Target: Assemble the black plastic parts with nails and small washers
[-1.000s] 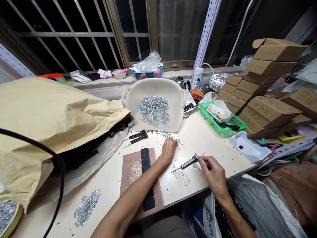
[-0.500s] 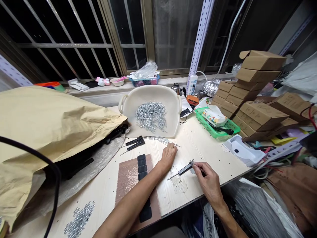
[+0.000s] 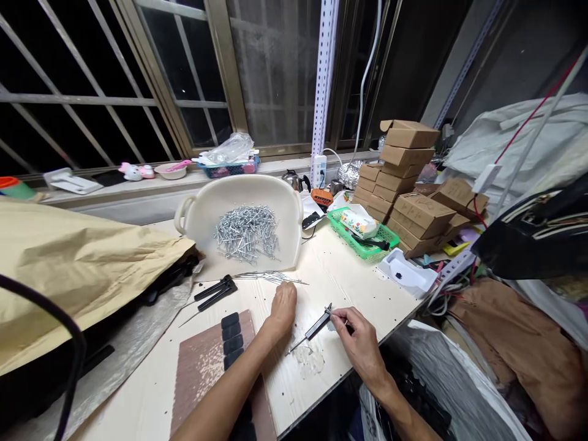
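Black plastic with a thin steel pin at one end: the slim tool point(image 3: 316, 325) lies aslant low over the worktop point(image 3: 333, 260), close to its front edge and between the two hands. The right hand point(image 3: 357, 335) is closed narrow on it, thumb and forefinger pinching the upper end, where a small metal part shows. The pin end points down and left and seems to touch the board just beside a patch of clear residue point(image 3: 309, 361).

The left hand point(image 3: 282, 306) rests knuckles up on the worktop, fingers loosely curled. I cannot tell whether anything is under them. Just beyond its fingertips lies a fan of thin wires point(image 3: 271, 278), and left of those a few black clips point(image 3: 214, 291). Nearer the person sits a brown mat point(image 3: 202, 367) with a row of black pads point(image 3: 229, 334).

Behind the wires stands a white tub point(image 3: 294, 202) holding a heap of silver fasteners point(image 3: 248, 233). A big kraft paper bag point(image 3: 68, 269) fills the left, and a green basket point(image 3: 383, 236) and stacked cardboard boxes point(image 3: 413, 184) stand to the right.

The slim tool looks very light and stiff in its black body, so a two-finger pinch should carry it easily. The pin is probably the weak part, sharp and likely to bend under side pressure. The black shaft, near its middle or upper end, seems the better place to grip, since the smooth, narrow body could twist between the fingers.
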Demonstrator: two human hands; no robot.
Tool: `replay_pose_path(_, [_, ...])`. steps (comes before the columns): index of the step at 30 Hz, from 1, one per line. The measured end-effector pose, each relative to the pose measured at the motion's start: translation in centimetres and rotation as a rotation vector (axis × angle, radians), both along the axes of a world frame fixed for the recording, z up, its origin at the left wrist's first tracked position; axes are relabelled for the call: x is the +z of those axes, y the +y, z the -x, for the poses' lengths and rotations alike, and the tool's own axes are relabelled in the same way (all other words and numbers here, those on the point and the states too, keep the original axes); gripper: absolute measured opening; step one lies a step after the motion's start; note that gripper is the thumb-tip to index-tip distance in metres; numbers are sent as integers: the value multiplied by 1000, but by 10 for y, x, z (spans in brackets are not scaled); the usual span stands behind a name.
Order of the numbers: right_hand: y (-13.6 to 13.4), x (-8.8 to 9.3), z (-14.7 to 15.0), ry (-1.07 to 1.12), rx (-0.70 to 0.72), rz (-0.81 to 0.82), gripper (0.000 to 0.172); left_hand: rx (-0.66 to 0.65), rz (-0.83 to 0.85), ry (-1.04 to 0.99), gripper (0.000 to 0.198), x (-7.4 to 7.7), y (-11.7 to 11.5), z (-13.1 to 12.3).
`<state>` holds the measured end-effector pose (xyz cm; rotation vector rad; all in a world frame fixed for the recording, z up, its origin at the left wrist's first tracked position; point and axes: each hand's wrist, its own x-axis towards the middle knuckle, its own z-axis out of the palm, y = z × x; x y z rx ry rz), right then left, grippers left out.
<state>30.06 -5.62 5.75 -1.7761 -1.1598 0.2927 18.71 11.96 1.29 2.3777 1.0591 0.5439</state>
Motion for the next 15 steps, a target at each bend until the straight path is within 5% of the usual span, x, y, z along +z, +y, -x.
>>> replay_pose_path(6, [5, 7, 2, -61, 20, -41, 21, 39, 117, -61, 14, 21, -7, 5])
replay_pose_path(10, [16, 22, 13, -111, 118, -90, 21, 160, 702, -542, 16, 52, -29, 30])
replay_pose_path(15, [32, 40, 48, -169, 354, -128, 25, 294, 1081, -1020, 28, 83, -66, 82])
